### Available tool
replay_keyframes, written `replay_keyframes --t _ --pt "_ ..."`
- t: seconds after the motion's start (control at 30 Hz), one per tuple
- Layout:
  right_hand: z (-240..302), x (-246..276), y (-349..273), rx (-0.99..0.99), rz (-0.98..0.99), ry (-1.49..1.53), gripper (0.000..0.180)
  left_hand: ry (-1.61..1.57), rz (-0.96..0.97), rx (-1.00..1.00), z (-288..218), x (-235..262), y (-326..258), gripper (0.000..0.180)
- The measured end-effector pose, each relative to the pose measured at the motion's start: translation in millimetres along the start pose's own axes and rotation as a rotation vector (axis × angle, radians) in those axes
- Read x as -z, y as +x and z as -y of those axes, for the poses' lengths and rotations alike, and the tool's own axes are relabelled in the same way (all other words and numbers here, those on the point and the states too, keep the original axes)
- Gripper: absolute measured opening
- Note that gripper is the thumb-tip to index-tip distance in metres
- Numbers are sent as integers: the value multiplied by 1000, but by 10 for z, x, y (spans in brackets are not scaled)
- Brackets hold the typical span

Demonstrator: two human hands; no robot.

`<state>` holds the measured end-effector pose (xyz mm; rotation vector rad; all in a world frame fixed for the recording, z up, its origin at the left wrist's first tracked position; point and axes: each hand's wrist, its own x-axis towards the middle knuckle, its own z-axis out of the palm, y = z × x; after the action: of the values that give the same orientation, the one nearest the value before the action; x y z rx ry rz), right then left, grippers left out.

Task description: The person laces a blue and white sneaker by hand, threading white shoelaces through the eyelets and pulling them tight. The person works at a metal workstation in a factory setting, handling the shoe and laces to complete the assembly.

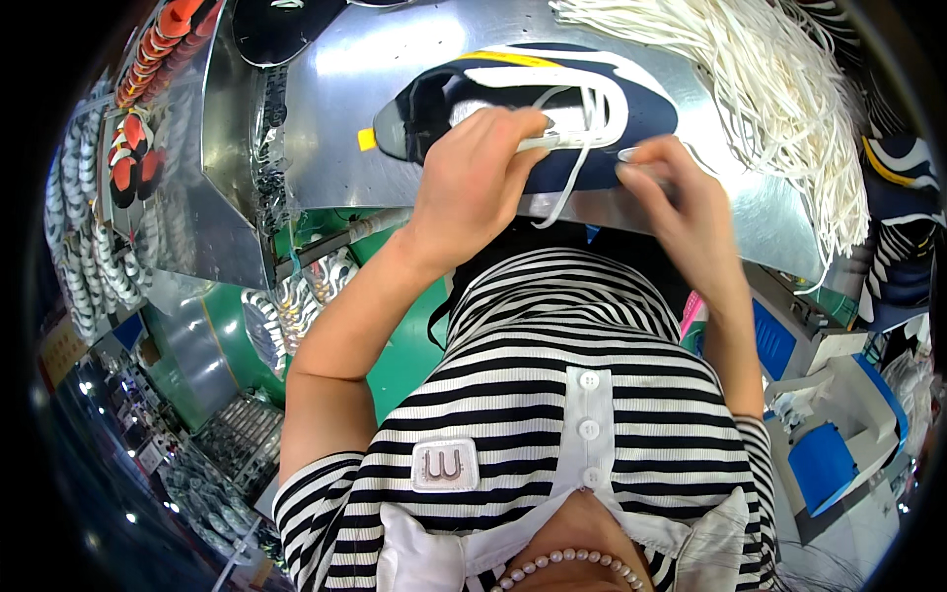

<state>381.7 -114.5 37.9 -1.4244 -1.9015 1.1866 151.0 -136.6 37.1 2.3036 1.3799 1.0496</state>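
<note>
Metal counter (340, 158): near its front edge, a navy shoe (592, 61) is pinched at the eyelet strip (619, 109) by the left hand (475, 178); whether the right hand (688, 204) is closed cannot be told.

A long navy-and-white shoe (646, 107) lies on the curved silver metal tabletop (335, 148), a thin white lace (571, 185) hanging over its near side. Right of the shoe sprawls (on the same tabletop) a heap of long white laces (764, 89); behind-left lies a rounded black piece (271, 30).

2 arms (340, 340) bent, left grip (475, 176) curled, right grip (683, 202) blurred
</note>
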Motion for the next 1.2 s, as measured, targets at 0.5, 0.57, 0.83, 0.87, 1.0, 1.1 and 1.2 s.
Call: replay_keyframes --t 0.5,0.57,0.83,0.87,1.0,1.1,1.2 --pt "365 -106 353 466 169 -34 14 27 -12 -293 5 -9 -186 24" --pt "322 -63 337 402 259 -142 16 19 3 -292 13 -10 -199 24" --pt "102 -160 257 235 138 175 16 -45 30 -270 -12 -49 -163 24" --pt "76 -175 245 229 82 261 15 -65 41 -249 -20 -47 -143 24" --pt "174 199 373 135 -193 608 20 -115 132 -106 -79 52 -116 29" --pt "234 420 486 147 -242 692 21 -126 194 -3 -105 114 -80 48" --pt "127 -109 405 105 -59 629 15 -296 162 333 -141 69 -29 62"
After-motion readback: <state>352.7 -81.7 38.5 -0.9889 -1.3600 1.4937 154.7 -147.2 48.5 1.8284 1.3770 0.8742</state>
